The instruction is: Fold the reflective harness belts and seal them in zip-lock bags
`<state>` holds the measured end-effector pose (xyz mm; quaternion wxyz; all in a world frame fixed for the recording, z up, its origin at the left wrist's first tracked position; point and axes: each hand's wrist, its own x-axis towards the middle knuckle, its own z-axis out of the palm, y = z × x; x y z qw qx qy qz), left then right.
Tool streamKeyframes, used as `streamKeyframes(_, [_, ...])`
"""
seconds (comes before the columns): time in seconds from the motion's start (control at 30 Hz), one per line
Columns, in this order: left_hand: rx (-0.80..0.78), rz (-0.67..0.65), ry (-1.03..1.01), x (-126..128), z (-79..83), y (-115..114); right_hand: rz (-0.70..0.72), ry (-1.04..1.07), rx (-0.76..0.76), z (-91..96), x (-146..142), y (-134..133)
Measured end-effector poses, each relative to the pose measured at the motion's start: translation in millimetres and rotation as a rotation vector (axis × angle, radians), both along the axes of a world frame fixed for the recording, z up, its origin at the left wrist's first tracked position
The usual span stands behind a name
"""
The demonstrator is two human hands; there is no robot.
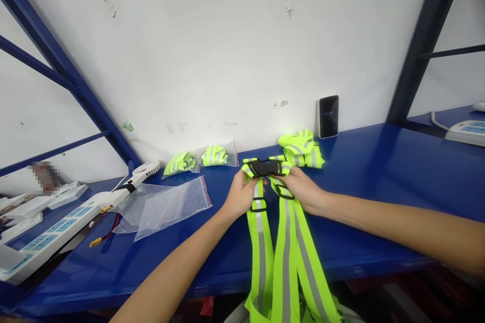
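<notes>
Between my two hands is a neon-yellow reflective vest (287, 242) made of straps with grey stripes. Its black buckle (266, 167) spans from one hand to the other and looks joined. My left hand (242, 193) is closed on the strap at the buckle's left end. At the right end, my right hand (301, 186) grips the strap, its fingers partly hidden behind the webbing. Black strap sliders (258, 205) sit just below the buckle. The long straps hang down over the table's front edge. Behind my right hand lies a bundled reflective vest (303, 149).
Two bagged reflective vests (215, 155) lie against the wall. Flat clear zip bags (172, 207) rest left of my hands, near a white power strip (56, 229), a small fan (147, 168) and a yellow-ended cable (100, 239). A black-screened device (328, 117) stands at the back right.
</notes>
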<state>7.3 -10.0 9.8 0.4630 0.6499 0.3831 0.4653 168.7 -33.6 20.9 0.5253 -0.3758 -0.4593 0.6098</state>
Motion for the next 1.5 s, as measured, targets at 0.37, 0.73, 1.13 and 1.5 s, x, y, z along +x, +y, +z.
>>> streamKeyframes(0.37, [-0.198, -0.026, -0.262, 12, 0.7, -6, 0.005, -0.009, 0.204, 1.1, -3, -7])
streamKeyframes(0.73, [-0.062, -0.009, -0.038, 3, 8.2, -4, 0.096, 0.055, 0.145, -0.6, -4, -8])
streamKeyframes(1.13, [-0.069, -0.071, -0.146, 6, 4.4, -5, 0.109, -0.037, 0.281, -0.7, -4, -4])
streamKeyframes(1.5, [-0.016, -0.125, -0.068, -1, 4.9, -1, 0.143, -0.128, 0.345, -2.4, -2, -4])
